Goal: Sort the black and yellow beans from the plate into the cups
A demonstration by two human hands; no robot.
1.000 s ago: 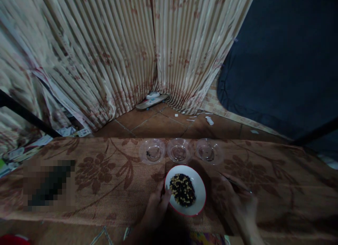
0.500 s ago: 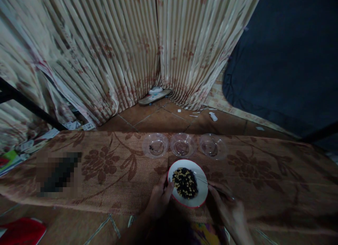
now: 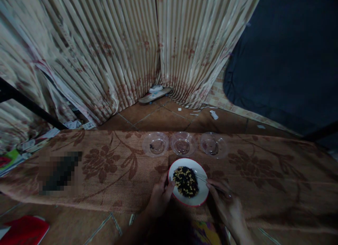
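Observation:
A white bowl with a red rim [image 3: 202,194] rests on the cloth in front of me. Black and yellow beans [image 3: 186,181] are heaped in it, mostly towards its left side. My left hand [image 3: 160,195] grips the bowl's left edge, the thumb over the rim. At the right edge, my right hand [image 3: 224,199] is closed around a thin metal tweezers-like utensil [image 3: 201,176]. Its slender prongs reach into the bowl beside the beans; its exact kind is hard to make out. Behind stand three clear plastic bowls, the left [image 3: 155,145], middle [image 3: 183,144] and right [image 3: 213,145], with small dark bits in the left one.
A brown flower-patterned cloth [image 3: 118,181] covers the long table. On its left lies a blurred-out dark object [image 3: 62,172]. Striped curtains [image 3: 126,54] hang behind, with a skateboard [image 3: 155,96] and paper scraps [image 3: 213,115] on the tiled floor. Something red [image 3: 25,231] sits lower left.
The prongs stay in the bowl, and my right hand has shifted very slightly. The bowl, beans and left hand look nearly the same; the view has moved a little.

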